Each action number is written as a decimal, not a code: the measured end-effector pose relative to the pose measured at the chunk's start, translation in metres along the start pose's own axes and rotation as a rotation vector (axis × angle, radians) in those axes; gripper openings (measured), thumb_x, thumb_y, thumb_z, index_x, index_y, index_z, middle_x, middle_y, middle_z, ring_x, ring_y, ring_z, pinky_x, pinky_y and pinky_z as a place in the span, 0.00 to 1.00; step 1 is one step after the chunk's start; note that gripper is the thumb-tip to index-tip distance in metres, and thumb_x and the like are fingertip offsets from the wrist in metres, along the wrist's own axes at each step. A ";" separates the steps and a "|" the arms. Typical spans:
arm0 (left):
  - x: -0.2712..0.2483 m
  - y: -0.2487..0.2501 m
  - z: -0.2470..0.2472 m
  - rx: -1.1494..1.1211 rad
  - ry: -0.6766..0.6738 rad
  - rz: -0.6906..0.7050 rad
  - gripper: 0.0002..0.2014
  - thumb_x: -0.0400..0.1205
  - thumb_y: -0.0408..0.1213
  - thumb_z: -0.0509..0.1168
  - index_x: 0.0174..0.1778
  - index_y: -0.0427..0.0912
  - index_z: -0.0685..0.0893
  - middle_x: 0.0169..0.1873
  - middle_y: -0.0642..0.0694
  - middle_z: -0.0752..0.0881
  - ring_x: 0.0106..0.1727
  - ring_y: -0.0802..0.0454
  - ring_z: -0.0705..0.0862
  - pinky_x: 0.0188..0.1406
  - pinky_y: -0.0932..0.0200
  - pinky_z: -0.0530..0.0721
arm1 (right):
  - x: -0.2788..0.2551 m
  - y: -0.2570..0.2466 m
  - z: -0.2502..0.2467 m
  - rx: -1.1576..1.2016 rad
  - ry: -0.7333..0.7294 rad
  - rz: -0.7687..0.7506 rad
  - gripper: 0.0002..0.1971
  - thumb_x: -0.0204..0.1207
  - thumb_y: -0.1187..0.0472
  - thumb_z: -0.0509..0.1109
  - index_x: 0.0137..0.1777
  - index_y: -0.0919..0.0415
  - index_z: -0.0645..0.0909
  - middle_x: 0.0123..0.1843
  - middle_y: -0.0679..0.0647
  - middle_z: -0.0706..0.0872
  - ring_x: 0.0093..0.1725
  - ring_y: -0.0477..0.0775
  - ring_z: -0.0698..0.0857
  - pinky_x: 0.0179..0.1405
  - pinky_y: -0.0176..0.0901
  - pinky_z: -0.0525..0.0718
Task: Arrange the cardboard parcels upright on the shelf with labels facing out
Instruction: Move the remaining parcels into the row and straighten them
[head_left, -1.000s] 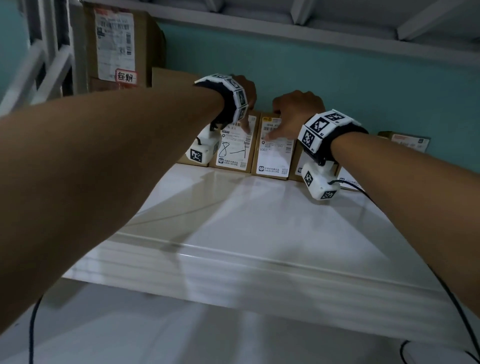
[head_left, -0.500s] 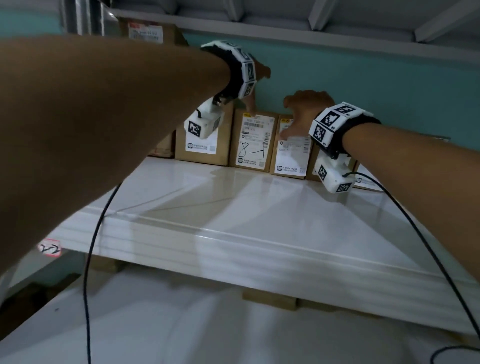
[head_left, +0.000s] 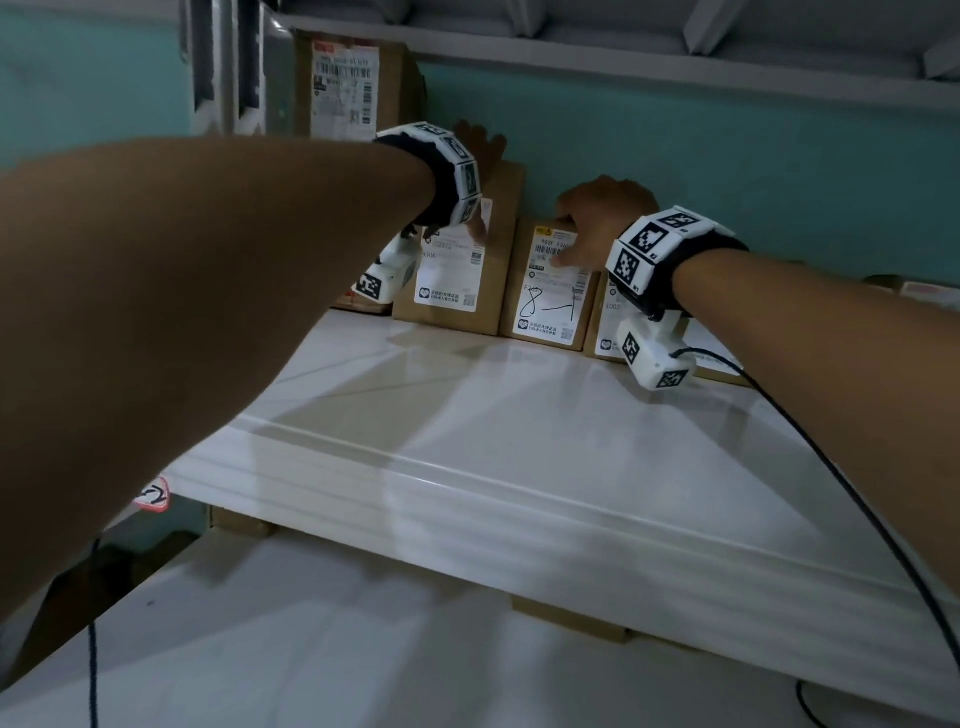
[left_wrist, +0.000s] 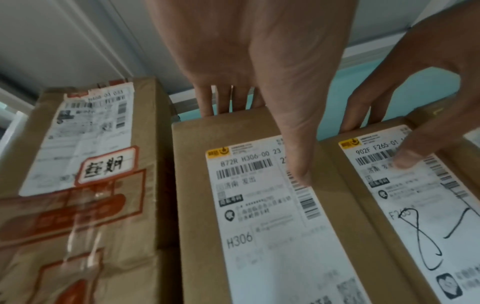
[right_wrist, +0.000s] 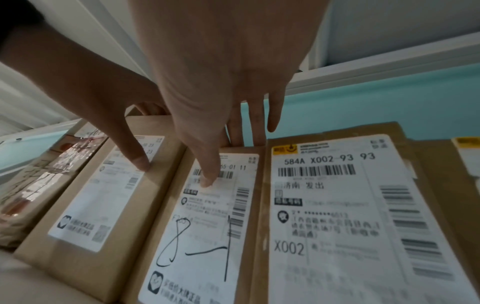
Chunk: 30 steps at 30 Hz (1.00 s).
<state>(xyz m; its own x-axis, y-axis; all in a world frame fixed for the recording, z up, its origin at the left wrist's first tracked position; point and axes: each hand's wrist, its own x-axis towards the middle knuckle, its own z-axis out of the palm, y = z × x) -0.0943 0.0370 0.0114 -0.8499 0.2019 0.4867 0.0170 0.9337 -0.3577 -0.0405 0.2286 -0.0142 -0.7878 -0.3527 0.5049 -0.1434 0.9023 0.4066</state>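
Brown cardboard parcels stand upright in a row at the back of the white shelf (head_left: 519, 441), white labels facing out. My left hand (head_left: 485, 156) grips the top of the H306 parcel (head_left: 457, 291): fingers (left_wrist: 221, 102) behind its upper edge, thumb (left_wrist: 301, 174) on the label. My right hand (head_left: 587, 228) holds the neighbouring parcel marked "8-1" (head_left: 550, 306) the same way, with the thumb (right_wrist: 207, 181) on its barcode. The X002 parcel (right_wrist: 337, 226) stands just right of it, partly behind my right wrist in the head view.
A taller parcel with red tape (head_left: 348, 83) stands left of the row, against the shelf's upright frame. Another flat parcel (head_left: 930, 291) lies far right. A teal wall backs the shelf, and a lower shelf (head_left: 311, 649) sits beneath. Cables hang from both wrists.
Both hands have shifted one parcel to the left along the row. The right hand now holds the "8-1" parcel, and the left hand the H306 parcel. The head view has swung as well.
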 end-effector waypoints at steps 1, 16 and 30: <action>0.003 0.001 0.002 0.018 0.026 -0.012 0.54 0.66 0.61 0.75 0.82 0.47 0.55 0.78 0.38 0.68 0.75 0.40 0.71 0.67 0.40 0.76 | 0.001 -0.001 0.002 -0.003 0.019 0.008 0.24 0.69 0.43 0.77 0.56 0.59 0.82 0.56 0.60 0.86 0.53 0.63 0.86 0.48 0.48 0.78; -0.032 -0.025 -0.018 0.073 0.130 0.004 0.68 0.48 0.84 0.62 0.82 0.61 0.41 0.84 0.48 0.38 0.82 0.46 0.36 0.79 0.29 0.47 | 0.019 -0.013 -0.011 -0.031 -0.052 0.101 0.36 0.67 0.39 0.75 0.68 0.61 0.75 0.56 0.57 0.82 0.56 0.62 0.84 0.53 0.49 0.78; -0.017 -0.170 0.029 -0.253 -0.067 -0.320 0.40 0.69 0.65 0.62 0.77 0.56 0.66 0.78 0.41 0.69 0.66 0.43 0.76 0.64 0.35 0.78 | 0.052 -0.079 -0.037 0.156 0.085 -0.108 0.57 0.60 0.36 0.81 0.83 0.56 0.54 0.79 0.64 0.65 0.75 0.69 0.70 0.68 0.63 0.74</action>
<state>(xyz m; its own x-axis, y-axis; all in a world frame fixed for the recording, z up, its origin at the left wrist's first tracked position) -0.0979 -0.1341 0.0409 -0.8656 -0.1220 0.4857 -0.1318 0.9912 0.0140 -0.0478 0.1297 0.0081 -0.7104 -0.4630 0.5301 -0.3205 0.8833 0.3421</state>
